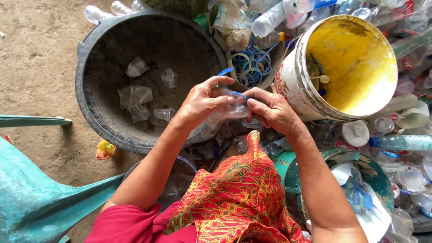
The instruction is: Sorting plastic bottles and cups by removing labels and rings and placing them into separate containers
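My left hand point(203, 102) and my right hand point(271, 110) meet above my lap, both gripping a clear plastic cup point(237, 108). A blue ring strip point(230, 91) runs from the cup's rim between my fingers. The cup is partly hidden by my fingers. Just beyond my left hand sits a large black tub point(90, 112) holding a few crushed clear cups point(135, 96). To the right of my hands stands a white bucket with a yellow inside point(292, 85).
A small box of blue plastic rings point(252, 65) lies between tub and bucket. Piles of clear bottles and cups point(405, 148) fill the right side. A teal plastic chair point(31, 198) stands at left on the dirt floor. Red patterned cloth point(234, 198) covers my lap.
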